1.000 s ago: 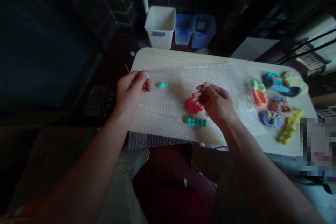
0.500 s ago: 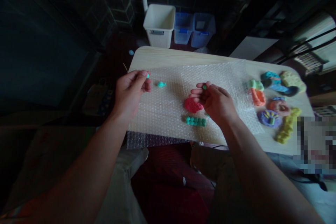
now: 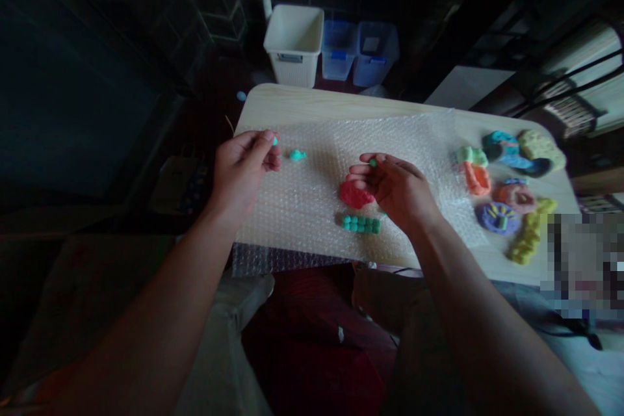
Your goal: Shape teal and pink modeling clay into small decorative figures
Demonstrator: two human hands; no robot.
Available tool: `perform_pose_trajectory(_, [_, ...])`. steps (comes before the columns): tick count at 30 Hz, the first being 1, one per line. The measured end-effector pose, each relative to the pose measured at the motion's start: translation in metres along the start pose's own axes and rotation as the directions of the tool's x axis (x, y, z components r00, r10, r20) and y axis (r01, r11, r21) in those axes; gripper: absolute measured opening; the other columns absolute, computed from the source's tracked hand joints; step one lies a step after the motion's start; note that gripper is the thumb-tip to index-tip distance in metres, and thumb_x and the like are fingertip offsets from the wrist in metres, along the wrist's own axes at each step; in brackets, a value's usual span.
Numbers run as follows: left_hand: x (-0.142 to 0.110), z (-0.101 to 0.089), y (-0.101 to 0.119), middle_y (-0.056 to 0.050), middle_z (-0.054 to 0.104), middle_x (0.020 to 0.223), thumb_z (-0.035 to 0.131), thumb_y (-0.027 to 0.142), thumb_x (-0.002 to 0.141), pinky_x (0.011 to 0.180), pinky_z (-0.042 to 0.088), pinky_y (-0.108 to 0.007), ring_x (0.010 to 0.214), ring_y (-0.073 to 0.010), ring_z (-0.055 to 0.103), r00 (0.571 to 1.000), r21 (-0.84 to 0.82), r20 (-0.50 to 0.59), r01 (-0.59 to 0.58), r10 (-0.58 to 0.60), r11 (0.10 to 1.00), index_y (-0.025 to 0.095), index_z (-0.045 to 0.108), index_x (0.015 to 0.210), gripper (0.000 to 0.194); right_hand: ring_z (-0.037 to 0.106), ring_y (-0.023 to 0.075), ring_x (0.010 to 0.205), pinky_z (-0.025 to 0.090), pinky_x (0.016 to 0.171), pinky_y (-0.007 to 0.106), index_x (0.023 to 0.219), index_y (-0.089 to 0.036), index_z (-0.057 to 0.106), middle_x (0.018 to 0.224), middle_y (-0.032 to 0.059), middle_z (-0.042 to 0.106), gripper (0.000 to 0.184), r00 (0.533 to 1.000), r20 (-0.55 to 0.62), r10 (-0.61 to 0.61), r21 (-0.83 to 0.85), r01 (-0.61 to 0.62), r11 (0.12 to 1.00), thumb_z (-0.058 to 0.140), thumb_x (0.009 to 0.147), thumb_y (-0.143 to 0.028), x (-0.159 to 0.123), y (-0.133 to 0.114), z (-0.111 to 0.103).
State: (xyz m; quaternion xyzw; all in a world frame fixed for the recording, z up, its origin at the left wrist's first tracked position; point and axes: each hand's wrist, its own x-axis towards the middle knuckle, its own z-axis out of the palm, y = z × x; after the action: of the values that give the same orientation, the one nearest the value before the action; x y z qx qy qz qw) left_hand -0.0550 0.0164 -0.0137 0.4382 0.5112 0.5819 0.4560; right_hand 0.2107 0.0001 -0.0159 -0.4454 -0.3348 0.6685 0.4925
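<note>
My left hand (image 3: 244,159) is raised over the left part of the table, pinching a small green ball of modelling clay (image 3: 275,141) between thumb and forefinger. To its right, a small green clay lump (image 3: 297,155) with a narrow tip lies on the bubble wrap (image 3: 312,214). My right hand (image 3: 394,185) pinches another small green clay ball (image 3: 373,162), its other fingers loosely stretched. Below those fingers is a flat red clay piece (image 3: 355,195), partly covered by the hand. Nearer to me sits a block of green clay balls (image 3: 361,224) in two rows.
Several coloured clay shapes stand at the table's right: an orange and green one (image 3: 475,175), a purple disc (image 3: 498,218), a yellow strip (image 3: 532,234) and a blue piece (image 3: 502,143). Beyond the far edge are a white bin (image 3: 295,45) and two clear blue-tinted boxes (image 3: 338,52).
My right hand has shifted slightly left with its green clay ball. The left hand keeps nearly the same place and pinch. The whole view has moved a little.
</note>
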Motion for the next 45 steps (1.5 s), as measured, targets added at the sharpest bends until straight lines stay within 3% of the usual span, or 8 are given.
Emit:
perform_pose_trajectory(4, [-0.001,0.001,0.001,-0.002,0.069,0.077,0.078,0.043,0.094,0.06,0.051,-0.026,0.063,-0.0121,0.062,1.0,0.001,0.008,0.001,-0.001,1.0,0.021,0.071,0.084,0.025,0.063,0.014,0.049,0.05,0.046,0.027,0.079,-0.02,0.076,0.063,0.0027,0.072,0.043,0.998,-0.044,-0.055,-0.101,0.05,0.994,0.088,0.082,-0.061,0.0,0.0,-0.002])
perform_pose_trajectory(9, [-0.003,0.002,0.0,-0.003,0.07,0.077,0.082,0.04,0.091,0.058,0.051,-0.024,0.063,-0.0116,0.062,1.0,-0.007,0.021,0.016,-0.016,1.0,0.02,0.074,0.084,0.023,0.064,0.0125,0.057,0.053,0.052,0.026,0.079,-0.023,0.08,0.069,-0.001,0.075,0.036,0.996,-0.019,-0.083,-0.075,0.082,0.994,0.106,0.06,-0.037,-0.003,0.001,0.0])
perform_pose_trajectory(14, [-0.003,0.002,0.0,-0.003,0.071,0.077,0.082,0.038,0.09,0.058,0.051,-0.025,0.062,-0.0114,0.061,0.999,-0.005,0.025,0.02,-0.02,1.0,0.02,0.075,0.083,0.02,0.077,0.0178,0.075,0.064,0.071,0.031,0.089,-0.02,0.079,0.091,0.007,0.084,0.026,0.999,0.044,0.003,0.003,-0.003,1.0,0.094,0.079,-0.039,-0.003,0.001,0.003])
perform_pose_trajectory(18, [-0.003,0.002,0.001,-0.003,0.071,0.078,0.081,0.037,0.092,0.059,0.051,-0.026,0.062,-0.0116,0.062,0.999,0.012,0.039,0.016,-0.016,1.0,0.02,0.074,0.084,0.02,0.064,0.0152,0.05,0.054,0.049,0.029,0.083,-0.019,0.078,0.063,0.0034,0.074,0.037,0.998,0.06,0.023,-0.094,-0.018,0.995,0.083,0.089,-0.056,-0.004,0.001,0.004])
perform_pose_trajectory(22, [-0.003,0.002,0.001,-0.003,0.072,0.078,0.081,0.036,0.093,0.06,0.051,-0.027,0.062,-0.0118,0.063,0.999,0.001,0.043,0.029,-0.029,1.0,0.019,0.074,0.085,0.019,0.051,0.0094,0.041,0.04,0.04,0.024,0.068,-0.02,0.075,0.051,-0.0015,0.065,0.041,0.997,0.001,-0.071,-0.143,0.07,0.987,0.097,0.073,-0.054,-0.006,0.001,0.003])
perform_pose_trajectory(30, [-0.005,0.009,0.002,-0.002,0.071,0.075,0.082,0.035,0.091,0.058,0.051,-0.023,0.061,-0.0101,0.061,0.997,-0.009,0.042,0.062,-0.062,0.998,0.017,0.077,0.085,0.019,0.079,0.0193,0.079,0.064,0.074,0.031,0.098,-0.016,0.08,0.093,0.0101,0.084,0.025,0.989,0.131,0.062,-0.001,-0.062,0.998,0.089,0.084,-0.036,-0.008,0.002,0.002])
perform_pose_trajectory(37, [-0.009,0.013,0.004,-0.003,0.072,0.076,0.082,0.035,0.09,0.059,0.05,-0.023,0.062,-0.0102,0.061,0.997,0.026,0.046,0.061,-0.062,0.998,0.017,0.077,0.085,0.02,0.051,0.0088,0.042,0.038,0.039,0.022,0.074,-0.019,0.072,0.053,-0.0028,0.063,0.042,0.988,0.145,0.059,-0.009,-0.059,0.998,0.086,0.086,-0.058,-0.013,-0.002,0.001])
perform_pose_trajectory(45, [-0.02,0.009,0.006,-0.005,0.077,0.084,0.088,0.036,0.084,0.064,0.054,-0.024,0.068,-0.0125,0.066,0.989,0.089,0.149,0.012,-0.025,0.996,0.017,0.08,0.101,0.027,0.079,0.0147,0.089,0.064,0.081,0.026,0.101,-0.023,0.08,0.106,0.0037,0.085,0.03,0.953,0.301,0.032,0.065,-0.054,0.996,0.097,0.077,-0.027,-0.017,0.001,0.0])
